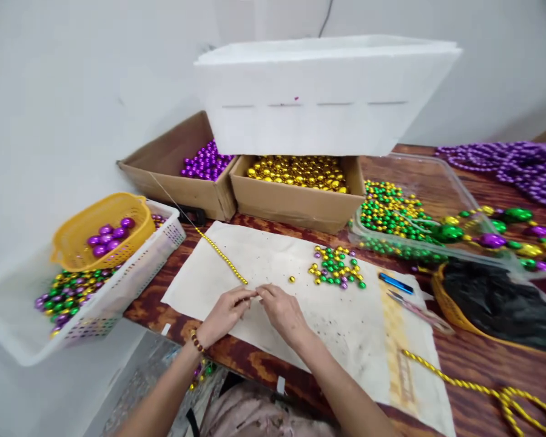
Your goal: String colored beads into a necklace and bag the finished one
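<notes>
My left hand [227, 312], with a brown bead bracelet at the wrist, meets my right hand [282, 311] fingertip to fingertip over a white cloth [264, 243]. Both pinch closed; whatever lies between the fingers is too small or hidden to name. Just beyond the left fingertips ends a strand of small gold beads [221, 255], its thin thread stretching up and left toward a cardboard box. A single gold bead [292, 279] lies close to my right hand. Farther right sits a loose cluster of green, gold and purple beads [337, 267].
Cardboard boxes hold purple beads [207, 162] and gold beads [300, 173], below a white foam box [309, 91]. Left stands a white basket [131, 267] with a yellow basket [139, 230]. Right are a clear tray [459, 182], a blue cutter [395, 283], snips [414, 306] and gold bead strings [464, 383].
</notes>
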{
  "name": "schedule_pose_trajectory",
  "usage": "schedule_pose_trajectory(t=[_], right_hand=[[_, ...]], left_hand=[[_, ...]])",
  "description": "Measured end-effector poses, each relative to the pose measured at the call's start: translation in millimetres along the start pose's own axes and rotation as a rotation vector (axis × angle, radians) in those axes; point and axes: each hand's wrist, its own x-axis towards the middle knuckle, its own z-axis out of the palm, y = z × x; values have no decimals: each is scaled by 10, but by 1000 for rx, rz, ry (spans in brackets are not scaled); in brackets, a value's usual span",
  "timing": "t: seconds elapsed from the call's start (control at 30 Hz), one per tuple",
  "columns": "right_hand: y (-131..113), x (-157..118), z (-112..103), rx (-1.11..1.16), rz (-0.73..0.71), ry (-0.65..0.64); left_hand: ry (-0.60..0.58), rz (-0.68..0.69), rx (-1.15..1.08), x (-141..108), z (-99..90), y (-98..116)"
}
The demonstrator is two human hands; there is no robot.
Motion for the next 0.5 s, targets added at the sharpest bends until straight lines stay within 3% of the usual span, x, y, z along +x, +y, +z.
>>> schedule_pose_trajectory(t=[0.1,0.2,0.3,0.5], right_hand=[[-24,110,97,-72,-20,-122],[89,-11,77,-67,-42,-137],[193,-276,33,80,-73,-77],[260,-855,17,354,-27,94]], left_hand=[[-20,-67,-49,1,-59,-33],[45,88,175,81,-173,-40],[132,219,460,314,-341,-89],[806,48,650,997,-863,-262]])
